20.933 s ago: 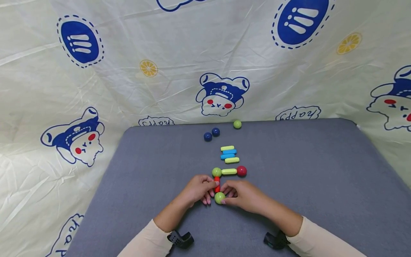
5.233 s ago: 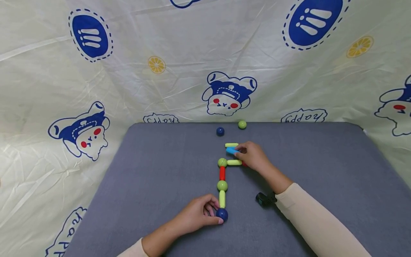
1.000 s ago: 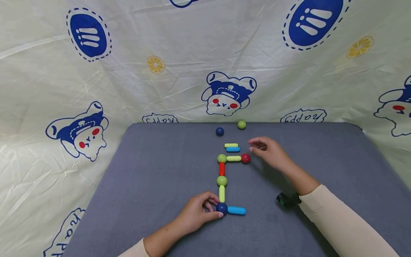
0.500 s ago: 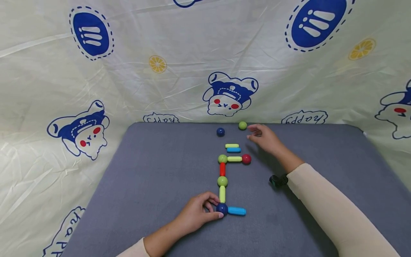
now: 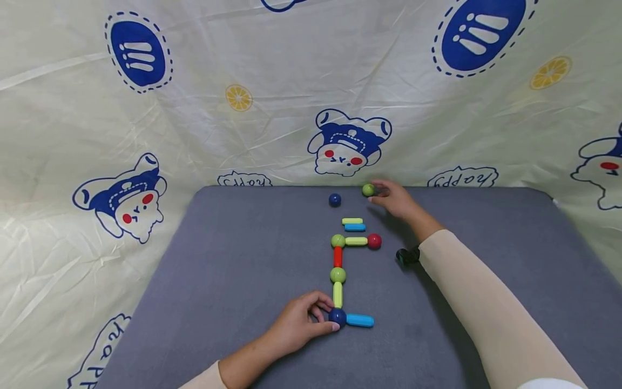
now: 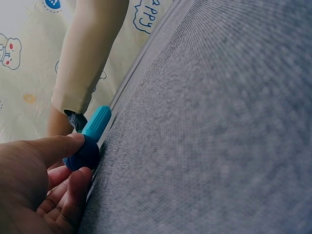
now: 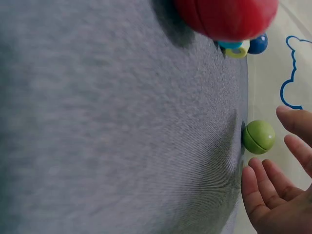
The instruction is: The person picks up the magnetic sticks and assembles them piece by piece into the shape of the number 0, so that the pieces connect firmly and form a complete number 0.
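My left hand [image 5: 301, 321] pinches a dark blue ball [image 6: 84, 155] between thumb and fingers at the near end of a chain of balls and rods. From that ball a light blue rod [image 5: 360, 320] points right and a yellow-green rod [image 5: 337, 295] leads away to a green ball [image 5: 338, 275]. Beyond it come a red rod [image 5: 338, 257], a corner green ball [image 5: 338, 241], a pale yellow rod [image 5: 356, 241] and a red ball [image 5: 374, 241]. My right hand [image 5: 394, 200] reaches to a loose green ball [image 7: 259, 137] at the far edge, thumb and fingers spread beside it.
A loose dark blue ball [image 5: 335, 200] lies left of the green one. Behind the chain, a loose yellow rod [image 5: 352, 221] and a light blue rod [image 5: 355, 228] lie side by side. The grey table [image 5: 243, 259] meets a printed curtain [image 5: 272, 135] at its far edge.
Over the last second my right hand has moved away from me and left, from near the red ball to the loose green ball. My left hand stays on the dark blue ball.
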### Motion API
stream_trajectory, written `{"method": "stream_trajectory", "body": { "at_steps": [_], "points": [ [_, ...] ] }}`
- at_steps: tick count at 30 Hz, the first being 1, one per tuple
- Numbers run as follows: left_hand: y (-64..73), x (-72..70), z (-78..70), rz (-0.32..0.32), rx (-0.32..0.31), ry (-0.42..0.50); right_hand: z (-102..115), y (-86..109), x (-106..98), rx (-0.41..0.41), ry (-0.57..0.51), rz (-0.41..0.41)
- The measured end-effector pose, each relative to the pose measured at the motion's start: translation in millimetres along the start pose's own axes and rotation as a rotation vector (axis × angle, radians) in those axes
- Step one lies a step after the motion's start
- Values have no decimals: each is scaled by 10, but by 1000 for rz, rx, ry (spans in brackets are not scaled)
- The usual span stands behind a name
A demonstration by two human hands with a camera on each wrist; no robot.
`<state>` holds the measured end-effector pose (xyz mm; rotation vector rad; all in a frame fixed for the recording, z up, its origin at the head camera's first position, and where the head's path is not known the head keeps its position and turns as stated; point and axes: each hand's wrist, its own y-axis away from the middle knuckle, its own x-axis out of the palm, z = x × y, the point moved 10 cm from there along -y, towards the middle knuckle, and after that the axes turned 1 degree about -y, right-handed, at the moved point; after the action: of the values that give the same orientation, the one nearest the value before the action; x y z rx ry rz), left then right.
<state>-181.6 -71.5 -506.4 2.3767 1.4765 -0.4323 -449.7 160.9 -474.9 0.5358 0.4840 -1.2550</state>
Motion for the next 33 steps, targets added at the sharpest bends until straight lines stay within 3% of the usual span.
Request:
{"method": "stream_trajectory", "body": {
  "at_steps": [9, 18, 33],
  "points": [
    [5, 5, -5, 1, 1, 2, 4, -140, 74, -14, 87, 37],
    [3, 2, -8, -1, 1, 7, 127, -79, 87, -52, 159, 7],
    [-2, 9, -2, 5, 2, 11, 22, 68, 42, -29, 269, 36]
  ]
}}
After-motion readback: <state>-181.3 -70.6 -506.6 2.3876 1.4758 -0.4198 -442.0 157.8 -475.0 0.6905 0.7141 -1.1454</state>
